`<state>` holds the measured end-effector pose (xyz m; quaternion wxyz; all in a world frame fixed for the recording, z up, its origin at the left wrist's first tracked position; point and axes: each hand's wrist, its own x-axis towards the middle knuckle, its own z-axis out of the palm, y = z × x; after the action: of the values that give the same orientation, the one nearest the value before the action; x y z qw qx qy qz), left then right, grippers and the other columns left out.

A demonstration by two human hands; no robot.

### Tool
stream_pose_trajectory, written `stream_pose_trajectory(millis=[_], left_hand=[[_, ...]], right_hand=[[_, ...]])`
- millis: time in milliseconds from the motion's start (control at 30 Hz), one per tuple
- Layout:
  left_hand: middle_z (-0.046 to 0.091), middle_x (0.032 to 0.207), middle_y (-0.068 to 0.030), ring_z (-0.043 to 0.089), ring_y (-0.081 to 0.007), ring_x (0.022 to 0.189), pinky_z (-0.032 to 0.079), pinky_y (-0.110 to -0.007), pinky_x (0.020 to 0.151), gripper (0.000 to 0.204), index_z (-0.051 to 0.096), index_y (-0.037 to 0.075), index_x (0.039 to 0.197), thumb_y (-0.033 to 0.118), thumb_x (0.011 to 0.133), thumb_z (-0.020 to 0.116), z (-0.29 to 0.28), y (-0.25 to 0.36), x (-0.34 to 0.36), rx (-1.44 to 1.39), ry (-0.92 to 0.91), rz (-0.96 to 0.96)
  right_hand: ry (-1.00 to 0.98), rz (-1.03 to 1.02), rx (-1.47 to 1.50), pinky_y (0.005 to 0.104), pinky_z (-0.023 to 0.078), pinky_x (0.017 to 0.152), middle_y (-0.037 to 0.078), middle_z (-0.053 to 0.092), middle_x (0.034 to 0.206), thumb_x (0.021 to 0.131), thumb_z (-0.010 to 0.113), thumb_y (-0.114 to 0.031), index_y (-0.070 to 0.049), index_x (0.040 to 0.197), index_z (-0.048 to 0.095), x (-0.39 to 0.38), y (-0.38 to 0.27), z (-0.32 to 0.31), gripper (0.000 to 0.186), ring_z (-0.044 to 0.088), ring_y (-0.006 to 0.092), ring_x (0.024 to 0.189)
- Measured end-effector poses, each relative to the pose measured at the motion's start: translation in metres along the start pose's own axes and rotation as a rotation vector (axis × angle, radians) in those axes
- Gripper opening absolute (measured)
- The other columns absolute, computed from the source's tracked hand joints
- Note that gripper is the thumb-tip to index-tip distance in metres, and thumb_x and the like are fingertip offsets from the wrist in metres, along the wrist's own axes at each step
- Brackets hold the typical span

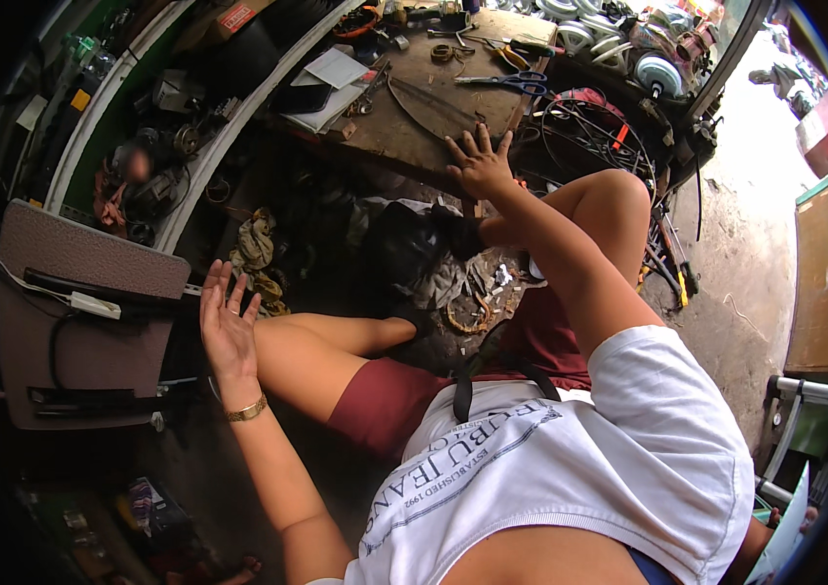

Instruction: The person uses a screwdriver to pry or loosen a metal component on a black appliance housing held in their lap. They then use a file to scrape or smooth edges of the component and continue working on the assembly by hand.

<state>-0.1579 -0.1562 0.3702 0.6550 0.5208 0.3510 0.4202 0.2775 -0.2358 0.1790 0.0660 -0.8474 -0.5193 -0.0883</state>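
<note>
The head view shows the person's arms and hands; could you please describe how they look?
The ungloved left hand has a gold-coloured wristband and apparently a thin ring; the ungloved right hand shows neither. A short, loose white sleeve tops the right arm.

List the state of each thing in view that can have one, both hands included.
Left hand: raised, fingers apart, empty
Right hand: fingers spread at the wooden table's edge, holding nothing visible; contact unclear
Wooden table: tools and papers on top
Blue-handled scissors: lying on the table, blades apparently closed
White sheet: lying flat on a pile
Gold wristband: fastened around the left wrist
</note>
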Motion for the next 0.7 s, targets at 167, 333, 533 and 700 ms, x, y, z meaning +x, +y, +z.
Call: stream_pose_trajectory(millis=[167, 333, 533, 700], left_hand=[[0.047, 0.138, -0.0024, 0.044, -0.0204, 0.125, 0.041, -0.039, 0.098, 0.043, 0.045, 0.013, 0.137, 0.031, 0.099, 0.045, -0.001, -0.004, 0.001, -0.038, -0.007, 0.01], [0.047, 0.137, -0.004, 0.045, -0.0194, 0.122, 0.041, -0.036, 0.095, 0.044, 0.045, 0.012, 0.137, 0.027, 0.096, 0.047, 0.007, -0.003, -0.01, -0.048, 0.026, 0.013], [0.047, 0.138, -0.0024, 0.044, -0.02, 0.125, 0.042, -0.038, 0.097, 0.042, 0.045, 0.013, 0.137, 0.03, 0.099, 0.045, 0.008, 0.006, -0.017, -0.009, -0.007, 0.033], [0.047, 0.138, -0.0035, 0.045, -0.0202, 0.124, 0.043, -0.036, 0.096, 0.041, 0.046, 0.013, 0.137, 0.029, 0.099, 0.044, 0.034, 0.014, -0.001, 0.061, -0.026, 0.069]], right_hand=[[-0.021, 0.002, 0.004, 0.078, 0.001, 0.102, 0.011, 0.033, 0.151, 0.095, 0.039, -0.051, -0.025, 0.15, 0.03, -0.001, -0.003, -0.005, 0.061, 0.011, 0.0386, 0.145], [-0.045, 0.013, 0.014, 0.0774, -0.001, 0.102, 0.011, 0.032, 0.152, 0.096, 0.037, -0.051, -0.026, 0.15, 0.028, -0.002, -0.001, -0.007, 0.061, 0.009, 0.0376, 0.146], [-0.092, 0.027, 0.023, 0.0762, -0.003, 0.103, 0.01, 0.028, 0.155, 0.096, 0.034, -0.051, -0.027, 0.151, 0.024, -0.001, -0.006, -0.014, 0.061, 0.007, 0.0361, 0.147], [-0.003, 0.016, 0.005, 0.0778, 0.0, 0.102, 0.009, 0.032, 0.151, 0.095, 0.038, -0.054, -0.026, 0.149, 0.031, -0.001, 0.0, -0.003, 0.062, 0.011, 0.0373, 0.146]])
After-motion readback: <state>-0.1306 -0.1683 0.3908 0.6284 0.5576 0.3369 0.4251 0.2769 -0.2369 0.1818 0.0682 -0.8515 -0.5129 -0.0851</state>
